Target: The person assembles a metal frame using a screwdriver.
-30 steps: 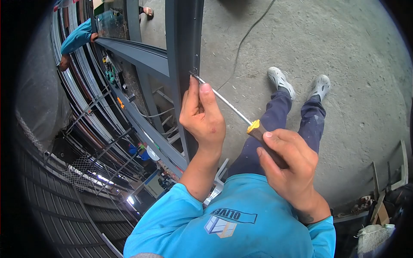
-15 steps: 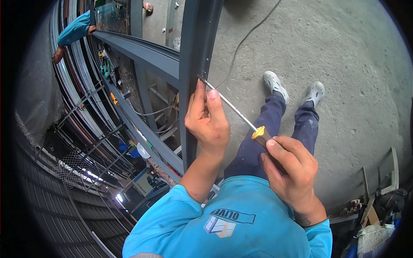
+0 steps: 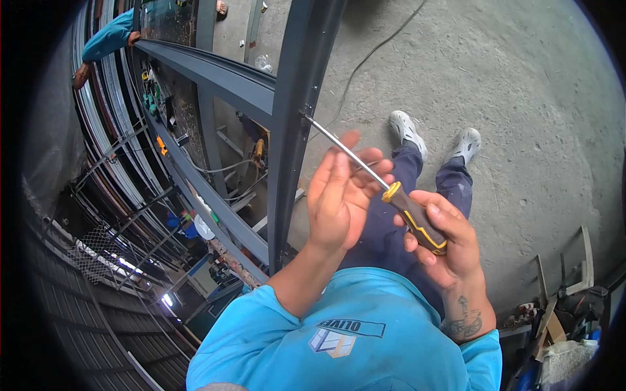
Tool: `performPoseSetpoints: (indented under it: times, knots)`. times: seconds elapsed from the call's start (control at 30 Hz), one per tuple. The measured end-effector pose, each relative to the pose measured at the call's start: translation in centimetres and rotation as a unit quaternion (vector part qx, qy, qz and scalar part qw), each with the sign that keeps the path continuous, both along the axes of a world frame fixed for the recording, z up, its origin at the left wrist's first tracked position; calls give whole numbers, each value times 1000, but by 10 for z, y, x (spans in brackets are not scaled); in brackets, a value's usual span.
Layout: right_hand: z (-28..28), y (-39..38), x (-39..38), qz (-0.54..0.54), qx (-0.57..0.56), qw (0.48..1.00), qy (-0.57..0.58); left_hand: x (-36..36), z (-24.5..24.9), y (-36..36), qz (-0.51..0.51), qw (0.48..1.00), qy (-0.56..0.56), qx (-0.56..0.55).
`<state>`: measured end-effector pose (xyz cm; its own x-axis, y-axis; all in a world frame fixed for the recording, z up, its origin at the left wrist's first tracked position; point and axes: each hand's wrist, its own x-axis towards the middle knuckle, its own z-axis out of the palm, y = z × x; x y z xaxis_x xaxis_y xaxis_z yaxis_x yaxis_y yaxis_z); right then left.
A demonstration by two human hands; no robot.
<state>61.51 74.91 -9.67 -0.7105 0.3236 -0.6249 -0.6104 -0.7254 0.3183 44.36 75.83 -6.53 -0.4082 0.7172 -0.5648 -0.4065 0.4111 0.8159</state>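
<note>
My right hand [image 3: 453,231] has its fingers round the brown and yellow handle of a screwdriver [image 3: 417,218]. The long metal shaft slants up and left, its tip against the side of a dark grey metal frame bar [image 3: 292,130]. Whether a screw sits under the tip is too small to tell. Beside the shaft, my left hand [image 3: 336,205] is open with fingers apart, partly behind the shaft and not gripping it. A grey crossbar [image 3: 208,73] joins the upright bar on the left.
At the upper left, another person's blue sleeve [image 3: 111,36] and hands show by the frame's far end. Long metal profiles [image 3: 114,124] are stacked there. A cable [image 3: 372,55] crosses the concrete floor [image 3: 521,91]. Scraps and a cloth [image 3: 567,362] lie at the lower right.
My left hand has come away from the frame by the screwdriver tip, moving down and right, and its fingers have opened. My right hand has shifted its hold, showing more handle.
</note>
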Motion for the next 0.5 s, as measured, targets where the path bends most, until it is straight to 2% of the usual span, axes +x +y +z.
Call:
performPoseSetpoints:
  times: [0.03, 0.1, 0.13, 0.17, 0.2, 0.23, 0.3, 0.33, 0.43, 0.5]
  knots:
    - [1, 0, 1, 9, -3, 1000, -7, 3, 3, 3, 7, 995, -101, -4]
    - [1, -4, 1, 21, 2, 1000, -13, -8, -7, -3, 11, 995, -97, 13]
    - [-1, -10, -2, 43, 296, 925, -232, -12, -11, -4, -8, 994, -106, 41]
    - [0, -13, -4, 54, 550, 721, -417, -14, -12, -4, -28, 991, -113, 68]
    - [10, -16, -1, 92, 601, 613, -504, -13, -12, -4, -12, 992, -111, 61]
    - [8, -16, -1, 94, 609, 610, -499, -12, -11, -5, -5, 992, -109, 68]
    - [3, -18, 0, 82, 643, 553, -523, -10, -11, -3, 4, 994, -97, 54]
    - [5, -15, 2, 81, 649, 546, -524, -9, -9, -2, 14, 994, -94, 45]
    - [16, -13, 7, 58, 451, 795, -403, -7, -9, 3, 34, 996, -80, 30]
    - [22, -10, 8, 40, 289, 910, -294, -9, -13, 3, 38, 995, -78, 48]
